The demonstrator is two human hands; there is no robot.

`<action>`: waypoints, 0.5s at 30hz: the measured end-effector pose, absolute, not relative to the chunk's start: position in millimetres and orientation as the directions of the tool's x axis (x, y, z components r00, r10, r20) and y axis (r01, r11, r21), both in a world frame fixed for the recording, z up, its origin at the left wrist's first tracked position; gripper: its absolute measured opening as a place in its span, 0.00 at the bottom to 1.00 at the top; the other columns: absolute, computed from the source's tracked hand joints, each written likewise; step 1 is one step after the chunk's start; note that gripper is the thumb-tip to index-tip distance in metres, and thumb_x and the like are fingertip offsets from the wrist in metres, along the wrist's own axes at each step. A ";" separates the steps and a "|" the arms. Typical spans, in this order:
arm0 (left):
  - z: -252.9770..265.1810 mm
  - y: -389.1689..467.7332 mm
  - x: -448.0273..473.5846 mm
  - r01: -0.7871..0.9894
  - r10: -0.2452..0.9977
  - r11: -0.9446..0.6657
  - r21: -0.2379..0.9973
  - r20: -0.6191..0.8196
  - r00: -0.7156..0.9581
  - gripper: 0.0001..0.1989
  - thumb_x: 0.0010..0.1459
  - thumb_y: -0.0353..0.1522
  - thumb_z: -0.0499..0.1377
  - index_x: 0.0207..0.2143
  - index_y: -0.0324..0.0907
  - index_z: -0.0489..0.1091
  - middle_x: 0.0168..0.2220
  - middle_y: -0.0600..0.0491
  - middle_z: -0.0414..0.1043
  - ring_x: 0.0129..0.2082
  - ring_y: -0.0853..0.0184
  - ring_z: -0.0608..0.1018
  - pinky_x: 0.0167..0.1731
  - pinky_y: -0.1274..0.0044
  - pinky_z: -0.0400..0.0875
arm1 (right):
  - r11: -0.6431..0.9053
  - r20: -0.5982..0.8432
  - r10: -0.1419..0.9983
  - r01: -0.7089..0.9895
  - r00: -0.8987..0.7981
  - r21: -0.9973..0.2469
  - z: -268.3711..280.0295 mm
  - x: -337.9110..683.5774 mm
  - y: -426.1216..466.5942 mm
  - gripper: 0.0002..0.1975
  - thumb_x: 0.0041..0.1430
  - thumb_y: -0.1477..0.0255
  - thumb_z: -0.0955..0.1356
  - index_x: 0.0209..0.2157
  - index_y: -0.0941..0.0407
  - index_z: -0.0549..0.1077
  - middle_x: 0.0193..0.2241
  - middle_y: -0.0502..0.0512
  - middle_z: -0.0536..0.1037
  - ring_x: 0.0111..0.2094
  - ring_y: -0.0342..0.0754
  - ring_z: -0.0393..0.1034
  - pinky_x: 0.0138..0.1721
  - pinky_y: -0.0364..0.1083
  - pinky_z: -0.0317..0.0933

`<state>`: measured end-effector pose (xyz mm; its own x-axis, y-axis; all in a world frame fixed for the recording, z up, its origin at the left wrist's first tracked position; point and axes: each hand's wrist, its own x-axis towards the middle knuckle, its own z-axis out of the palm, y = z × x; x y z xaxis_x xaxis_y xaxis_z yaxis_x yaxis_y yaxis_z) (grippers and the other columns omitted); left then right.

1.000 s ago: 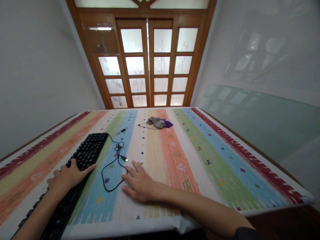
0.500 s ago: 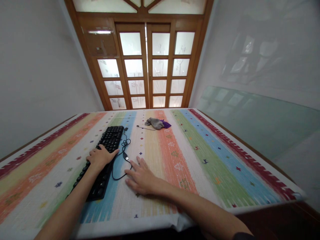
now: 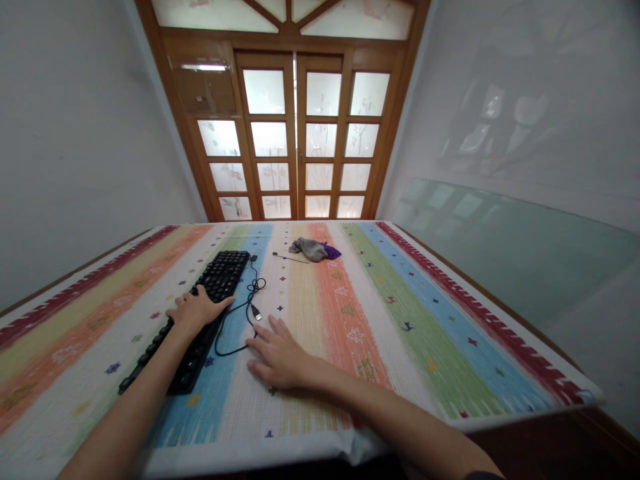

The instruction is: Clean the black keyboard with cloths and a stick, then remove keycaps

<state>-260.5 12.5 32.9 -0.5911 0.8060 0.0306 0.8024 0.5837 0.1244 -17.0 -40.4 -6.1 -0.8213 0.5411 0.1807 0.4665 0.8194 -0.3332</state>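
Observation:
A black computer keyboard (image 3: 223,277) lies slantwise on the striped tablecloth, left of the middle. My left hand (image 3: 195,312) spans its width from above, fingers at the left edge and thumb reaching past the right edge. The left forearm covers part of the near keys. From the keyboard's far end runs a thin black cable (image 3: 219,343), looped into a small knot. Its USB plug (image 3: 257,313) rests just beyond the fingertips of my right hand (image 3: 277,353). That hand lies palm down with fingers spread, its fingertips at the cable; whether they press on it I cannot tell.
Farther back on the tablecloth (image 3: 435,320) are a crumpled grey cloth (image 3: 310,249), a purple cloth (image 3: 331,251) and a thin dark stick (image 3: 291,258). Wooden doors with glass panes (image 3: 295,133) stand behind the table. A pale glass sheet (image 3: 500,233) leans along the right wall.
The keyboard has turned slightly, its near end swinging left with my left hand. The cable's knot and plug have shifted a little right. My right hand stays nearly in place.

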 end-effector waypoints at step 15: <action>26.4 1.6 -210.2 0.995 0.976 0.086 0.059 0.196 -0.096 0.35 0.62 0.46 0.44 0.63 0.32 0.60 0.66 0.37 0.57 0.66 0.48 0.59 0.62 0.58 0.52 | 0.874 0.281 0.482 0.433 -0.830 -0.220 1.9 29.4 -64.1 0.20 0.69 0.66 0.60 0.56 0.59 0.69 0.63 0.64 0.65 0.68 0.59 0.47 0.66 0.61 0.43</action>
<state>-210.2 1.6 26.4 -0.0964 0.9758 0.1961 0.9945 0.0864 0.0592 29.4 -64.1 1.9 -0.8299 0.4819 0.2811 0.4329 0.8741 -0.2205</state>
